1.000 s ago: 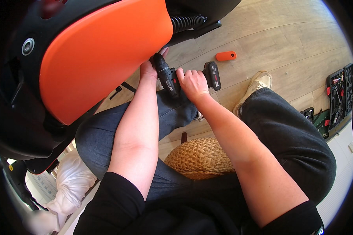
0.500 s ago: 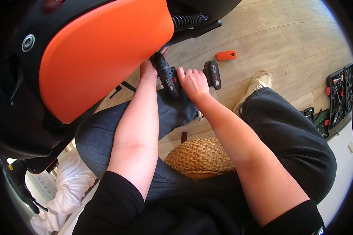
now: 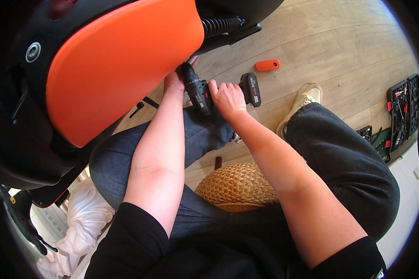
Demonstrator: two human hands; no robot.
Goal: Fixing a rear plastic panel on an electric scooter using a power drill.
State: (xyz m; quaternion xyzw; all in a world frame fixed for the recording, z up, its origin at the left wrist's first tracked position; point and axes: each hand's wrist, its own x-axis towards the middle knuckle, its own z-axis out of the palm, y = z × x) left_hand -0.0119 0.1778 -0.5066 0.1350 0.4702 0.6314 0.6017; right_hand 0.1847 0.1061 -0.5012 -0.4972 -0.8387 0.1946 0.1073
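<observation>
My right hand (image 3: 230,100) is wrapped round the handle of a black cordless drill (image 3: 199,95), whose battery sticks out to the right. The drill's front end points up and left, at the lower edge of a large orange panel (image 3: 126,65) on a black scooter-like vehicle. My left hand (image 3: 174,80) reaches in beside the drill's nose, under the panel's edge. Most of its fingers are hidden behind the drill and panel, so what they touch cannot be made out. The drill's tip is hidden too.
An orange cover piece (image 3: 268,65) lies on the wooden floor. A coil spring (image 3: 222,26) shows on the vehicle. Far right, an opened black tool case (image 3: 399,104) lies near the wall. Between my legs is a woven stool (image 3: 239,186). White plastic wrapping (image 3: 85,214) sits at lower left.
My left forearm and hand have shifted slightly left. The drill and my right hand have moved a little left with them; the grip on the drill is the same.
</observation>
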